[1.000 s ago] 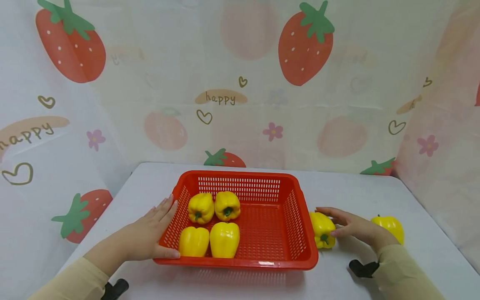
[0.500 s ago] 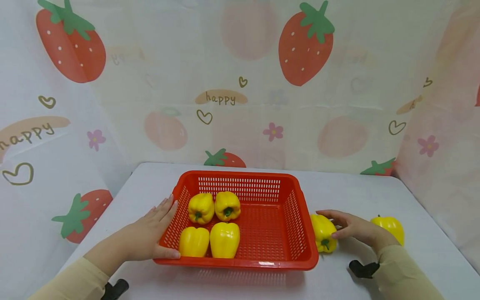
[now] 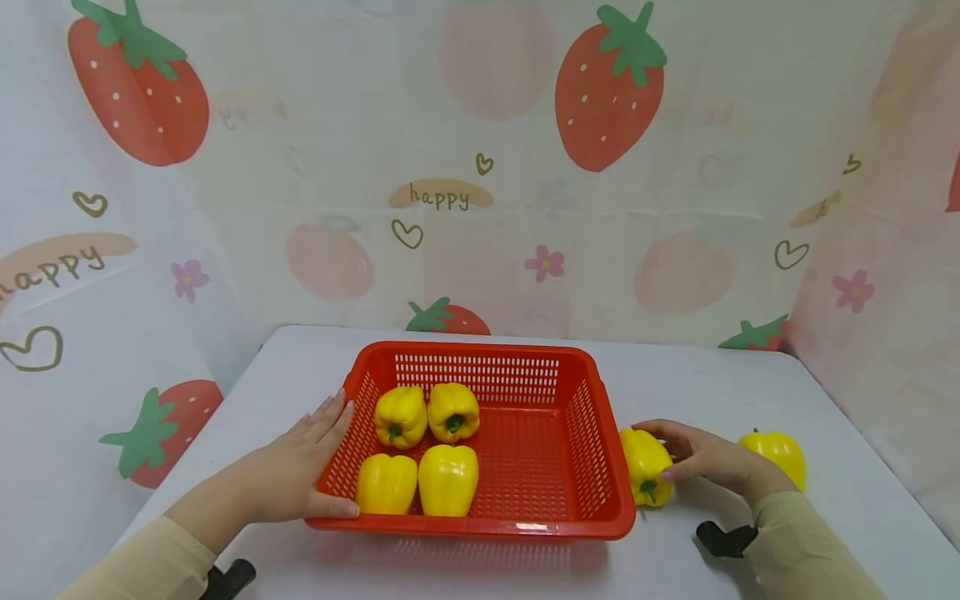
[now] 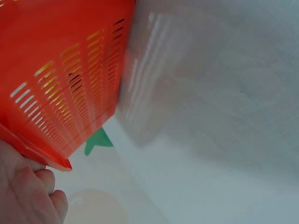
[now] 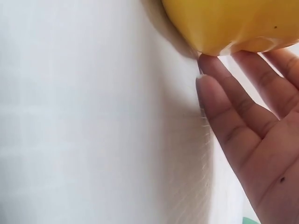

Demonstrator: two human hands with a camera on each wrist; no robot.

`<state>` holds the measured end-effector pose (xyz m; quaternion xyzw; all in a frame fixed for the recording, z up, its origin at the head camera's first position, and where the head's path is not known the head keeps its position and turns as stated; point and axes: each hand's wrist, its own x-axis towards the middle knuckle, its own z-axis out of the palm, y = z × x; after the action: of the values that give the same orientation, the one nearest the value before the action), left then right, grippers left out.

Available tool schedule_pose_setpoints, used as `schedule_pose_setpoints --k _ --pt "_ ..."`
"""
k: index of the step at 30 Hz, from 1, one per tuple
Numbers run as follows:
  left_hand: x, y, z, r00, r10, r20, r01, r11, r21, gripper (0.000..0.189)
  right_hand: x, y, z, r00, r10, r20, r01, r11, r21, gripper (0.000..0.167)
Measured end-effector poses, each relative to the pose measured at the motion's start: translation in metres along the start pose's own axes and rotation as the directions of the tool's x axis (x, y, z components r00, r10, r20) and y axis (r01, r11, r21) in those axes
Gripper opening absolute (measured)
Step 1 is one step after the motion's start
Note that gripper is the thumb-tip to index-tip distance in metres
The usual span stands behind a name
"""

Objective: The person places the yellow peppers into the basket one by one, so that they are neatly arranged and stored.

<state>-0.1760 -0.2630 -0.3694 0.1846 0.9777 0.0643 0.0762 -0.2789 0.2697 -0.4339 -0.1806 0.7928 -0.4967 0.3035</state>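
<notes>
A red basket (image 3: 468, 527) stands on the table with several yellow bell peppers (image 3: 448, 481) in its left half. Straight fingers and a spread thumb show my left hand (image 3: 288, 475) resting on the basket's left rim and near corner. In the left wrist view the rim covers part of that hand. Another bell pepper (image 3: 647, 468), on its side with the stem towards me, lies close against the basket's right wall. My right hand (image 3: 708, 458) touches it, fingers over its far side and thumb at its near right; the right wrist view has nearly straight fingers (image 5: 259, 79) at its underside.
One more bell pepper (image 3: 780, 457) lies to the right, partly behind the right wrist. The white table (image 3: 735, 383) ends at a strawberry-patterned cloth backdrop (image 3: 510, 208) behind and at both sides. A black piece (image 3: 726, 540) sticks out at the right cuff.
The bell pepper beside the basket has shifted slightly right and towards me, and the right index finger has dipped a little. The left hand and basket have stayed put.
</notes>
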Motion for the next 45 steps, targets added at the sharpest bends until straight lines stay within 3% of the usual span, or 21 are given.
schedule_pose_setpoints --k 9,18,27,45 --pt "0.0 0.0 0.0 1.0 -0.008 0.004 0.008 1.0 -0.007 0.122 0.001 0.001 -0.001 1.0 -0.011 -0.023 0.01 1.0 -0.013 0.065" --pt "0.0 0.0 0.0 1.0 -0.017 0.01 0.017 1.0 -0.015 0.122 -0.006 -0.007 -0.011 0.991 0.058 -0.117 -0.067 0.995 -0.072 0.066" --pt "0.0 0.0 0.0 1.0 -0.013 0.012 0.013 1.0 -0.018 0.122 -0.014 -0.02 -0.029 0.993 -0.077 -0.09 0.061 0.985 -0.164 0.062" --pt "0.0 0.0 -0.001 1.0 -0.02 0.017 0.02 1.0 -0.015 0.121 -0.024 -0.053 -0.053 0.976 -0.193 -0.102 0.164 0.955 -0.246 0.057"
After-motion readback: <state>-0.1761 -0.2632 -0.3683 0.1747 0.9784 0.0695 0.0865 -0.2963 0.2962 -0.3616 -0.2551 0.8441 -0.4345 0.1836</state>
